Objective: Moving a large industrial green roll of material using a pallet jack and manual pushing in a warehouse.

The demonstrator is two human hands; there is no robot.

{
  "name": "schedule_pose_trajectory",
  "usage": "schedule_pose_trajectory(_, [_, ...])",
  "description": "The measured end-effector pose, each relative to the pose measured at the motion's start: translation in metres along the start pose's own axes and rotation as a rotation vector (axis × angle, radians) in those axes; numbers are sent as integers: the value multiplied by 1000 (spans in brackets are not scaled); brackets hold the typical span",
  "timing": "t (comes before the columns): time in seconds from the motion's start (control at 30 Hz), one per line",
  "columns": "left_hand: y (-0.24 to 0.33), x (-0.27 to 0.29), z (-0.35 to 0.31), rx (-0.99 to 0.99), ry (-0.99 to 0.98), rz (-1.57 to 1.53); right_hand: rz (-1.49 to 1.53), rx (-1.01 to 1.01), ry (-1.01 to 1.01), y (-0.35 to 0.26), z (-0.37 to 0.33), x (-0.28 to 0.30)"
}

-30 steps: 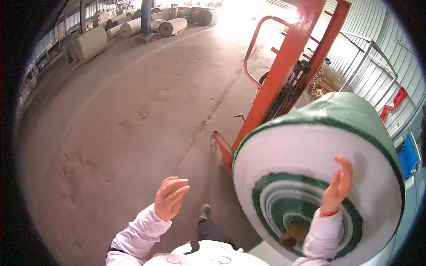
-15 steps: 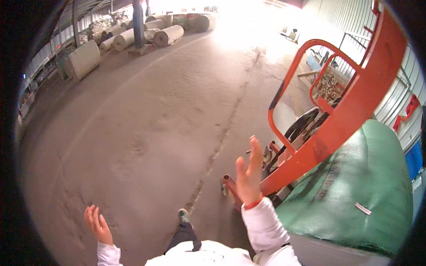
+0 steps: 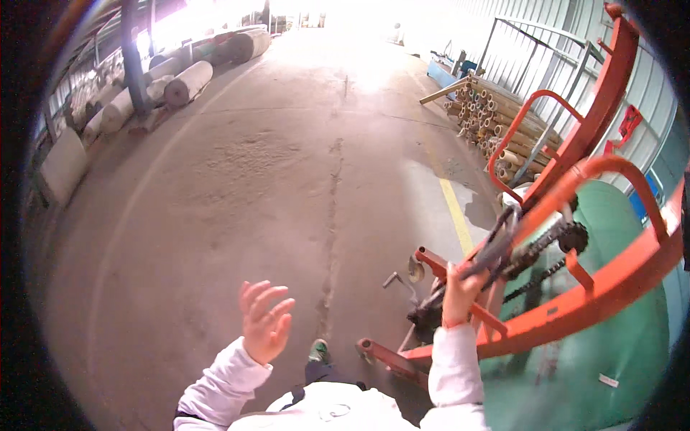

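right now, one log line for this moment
left hand: open, free | right hand: gripping dark handle | orange lift cart | green roll loaded

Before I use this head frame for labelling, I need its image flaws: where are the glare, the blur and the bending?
Head view: glare washes out the far end of the concrete floor at top centre; the left hand is slightly smeared, open in the air; the right hand grips a dark handle on the orange lift frame, whose bars bow toward the dark fisheye rim.

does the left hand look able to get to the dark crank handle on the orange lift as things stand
Probably yes: the left hand is open and empty, with bare floor between it and the crank handle, which the right hand already grips.
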State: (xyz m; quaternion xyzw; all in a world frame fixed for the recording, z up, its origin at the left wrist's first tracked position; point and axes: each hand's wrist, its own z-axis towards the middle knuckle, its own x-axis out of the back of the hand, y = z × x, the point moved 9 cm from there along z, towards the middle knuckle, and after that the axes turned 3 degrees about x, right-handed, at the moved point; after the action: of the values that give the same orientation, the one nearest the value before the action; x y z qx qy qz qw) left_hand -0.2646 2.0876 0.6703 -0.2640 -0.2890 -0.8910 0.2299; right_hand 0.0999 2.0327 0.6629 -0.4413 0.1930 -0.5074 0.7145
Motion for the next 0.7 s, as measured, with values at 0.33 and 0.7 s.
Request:
schedule_pose_trajectory(0.33, [-13,-261,215,-378,-524,-424,-131,-187,274,20,6,-5])
schedule_pose_trajectory(0.7, [125,-581,426,-553,-630,-605,-563,-150,1422,-10,-24,-8])
